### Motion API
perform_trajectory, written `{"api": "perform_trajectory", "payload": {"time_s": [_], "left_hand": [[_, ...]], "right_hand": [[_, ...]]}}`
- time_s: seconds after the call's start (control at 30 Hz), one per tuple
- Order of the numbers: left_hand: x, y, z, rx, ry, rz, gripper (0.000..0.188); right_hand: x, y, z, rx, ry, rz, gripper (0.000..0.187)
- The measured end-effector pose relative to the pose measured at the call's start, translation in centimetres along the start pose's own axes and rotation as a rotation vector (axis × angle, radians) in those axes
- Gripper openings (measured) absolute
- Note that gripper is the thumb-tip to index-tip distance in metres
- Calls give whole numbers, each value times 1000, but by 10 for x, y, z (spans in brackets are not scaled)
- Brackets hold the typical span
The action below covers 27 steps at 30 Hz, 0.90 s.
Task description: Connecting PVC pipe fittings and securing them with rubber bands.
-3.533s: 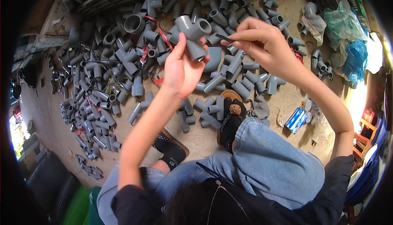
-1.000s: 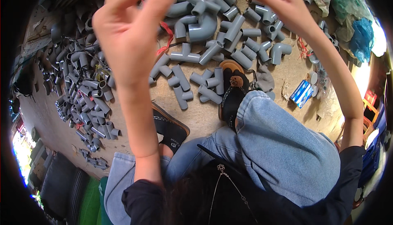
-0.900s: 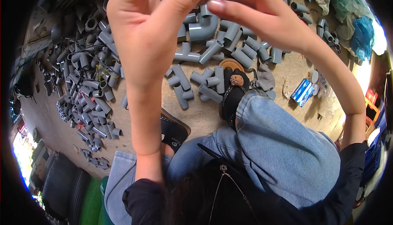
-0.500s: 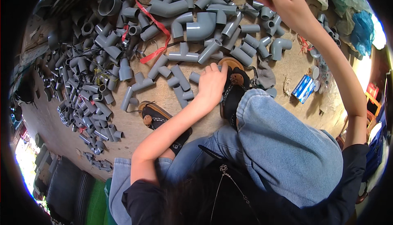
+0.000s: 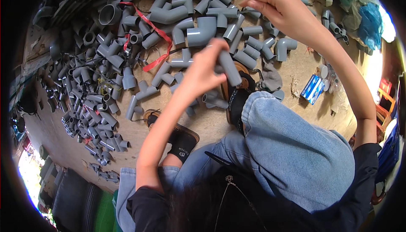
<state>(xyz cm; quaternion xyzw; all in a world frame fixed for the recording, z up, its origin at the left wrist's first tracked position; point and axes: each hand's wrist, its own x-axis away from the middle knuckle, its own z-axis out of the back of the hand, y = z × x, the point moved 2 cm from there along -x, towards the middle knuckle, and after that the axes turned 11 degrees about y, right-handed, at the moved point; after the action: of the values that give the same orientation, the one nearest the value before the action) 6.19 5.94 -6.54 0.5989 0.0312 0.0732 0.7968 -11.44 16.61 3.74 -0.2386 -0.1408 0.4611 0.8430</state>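
1. The left hand [image 5: 206, 69], a little blurred, is closed round a grey pipe fitting [image 5: 230, 70]; the piece tilts out past the fingers, one end pointing down and right of the hand.
2. For a sure hold, I judge it best to keep the fingers round the barrel, leave the visible end free and lift the piece clear of its neighbours before turning it.
3. Just below the left hand lies a loose grey fitting [image 5: 215, 100], with a black sandal [image 5: 237, 103] beside it; a careful lift should avoid knocking either.
4. Just above the left hand sits a large grey elbow [image 5: 202, 31].
5. Up and right of the left hand, the right hand [image 5: 279, 10] hangs with thumb and forefinger drawn close; I cannot tell whether they grip anything. Keeping those fingertips together seems suited to fine work.
6. Left of the left hand, a red ribbon [image 5: 157, 32] crosses the fittings; it could snag.
7. Farther left spreads a heap of small fittings [image 5: 101, 105].
8. Well right of the right hand hangs a blue bag [image 5: 369, 27].
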Motion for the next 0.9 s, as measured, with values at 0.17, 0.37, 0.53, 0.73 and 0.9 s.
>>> {"api": "perform_trajectory", "payload": {"time_s": [0.17,0.37,0.53,0.73,0.9], "left_hand": [[-20,12,39,899,344,212,64],[-28,32,52,1611,348,376,44],[-24,38,56,1960,298,472,43],[-26,47,59,2177,13,325,69],[-27,54,59,2341,-154,130,70]], "right_hand": [[-2,-11,17,-179,120,113,13],[0,-46,35,-556,50,-33,22],[-7,-75,54,-488,-65,-165,23],[-9,-67,50,-751,-113,-282,14],[-9,-58,49,-748,-14,-303,14]]}}
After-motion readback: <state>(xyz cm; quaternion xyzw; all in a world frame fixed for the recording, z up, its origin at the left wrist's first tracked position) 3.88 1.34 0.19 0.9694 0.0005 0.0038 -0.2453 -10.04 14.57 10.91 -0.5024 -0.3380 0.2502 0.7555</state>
